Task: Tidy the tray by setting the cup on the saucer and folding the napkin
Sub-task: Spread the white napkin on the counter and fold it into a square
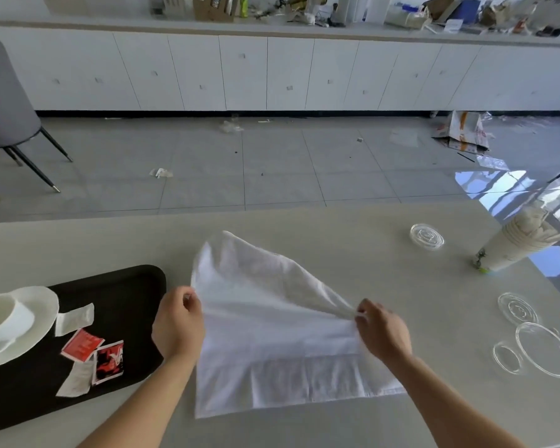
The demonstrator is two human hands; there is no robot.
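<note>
Here, I see the white napkin (272, 334) on the table (401, 415) beside the black tray (126, 286), left hand (178, 321) and right hand (382, 331) each pinching its lifted edge, cup (4, 318) on the saucer (42, 305) in the tray, packets (81, 344) beside it.

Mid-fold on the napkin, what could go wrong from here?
1. The left hand and right hand pinch the napkin only at its side edges; the raised far part sags unevenly, so the fold may land skewed.
2. The napkin lies on the table beside the tray, close to the packets; sweeping it over could scatter them.
</note>
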